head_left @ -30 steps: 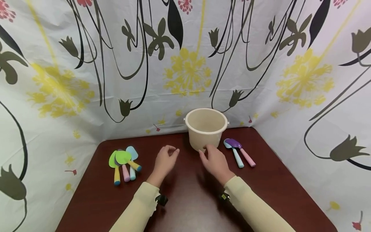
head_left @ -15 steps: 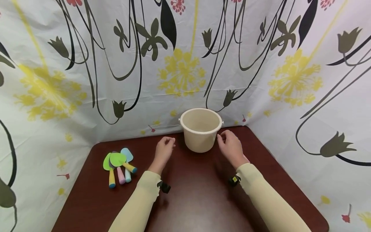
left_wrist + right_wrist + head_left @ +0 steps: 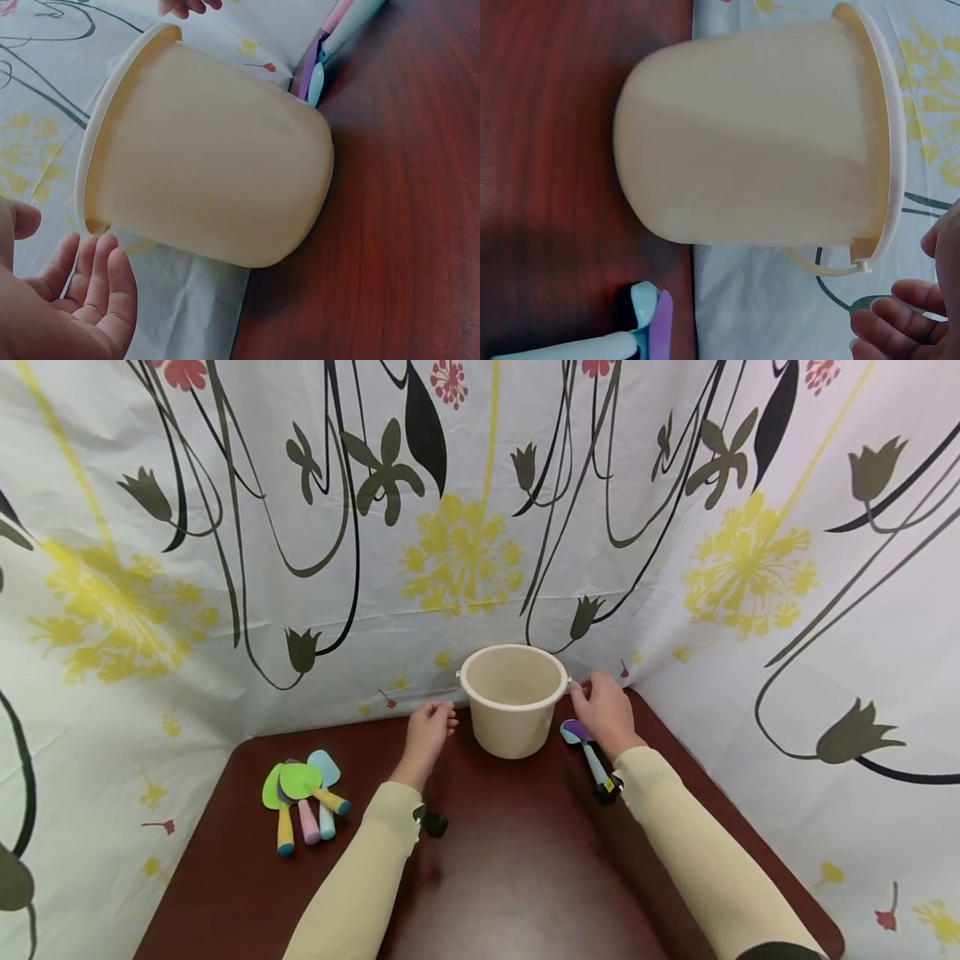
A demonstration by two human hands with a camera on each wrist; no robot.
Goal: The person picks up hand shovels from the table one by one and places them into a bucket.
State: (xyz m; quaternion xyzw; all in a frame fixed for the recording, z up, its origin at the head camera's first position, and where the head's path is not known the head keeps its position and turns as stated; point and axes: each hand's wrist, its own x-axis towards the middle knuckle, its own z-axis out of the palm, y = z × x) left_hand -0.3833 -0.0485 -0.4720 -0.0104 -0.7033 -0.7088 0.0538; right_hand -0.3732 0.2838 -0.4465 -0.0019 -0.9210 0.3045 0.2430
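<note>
A cream plastic bucket (image 3: 510,727) stands upright near the back edge of the table. My left hand (image 3: 427,735) is at its left side, fingers loosely bent and holding nothing. In the left wrist view the left fingertips (image 3: 120,281) are close to the bucket's rim; whether they touch it I cannot tell. At the right side, my right hand (image 3: 606,710) hovers by the handle pivot (image 3: 862,267). Its fingers (image 3: 889,330) are loosely bent, with nothing held. The bucket's handle (image 3: 817,264) hangs down behind it, mostly hidden.
Several toy shovels with green, purple and blue blades (image 3: 303,781) lie in a pile on the left of the dark red table (image 3: 495,860). Right of the bucket lie a blue shovel (image 3: 595,764) and a purple one (image 3: 661,322), partly covered by my right arm. A flowered curtain (image 3: 465,443) encloses the table.
My right hand has moved from in front of the bucket to its right side, up near the rim. The left hand has come closer to the bucket's left side. The bucket stays standing.
</note>
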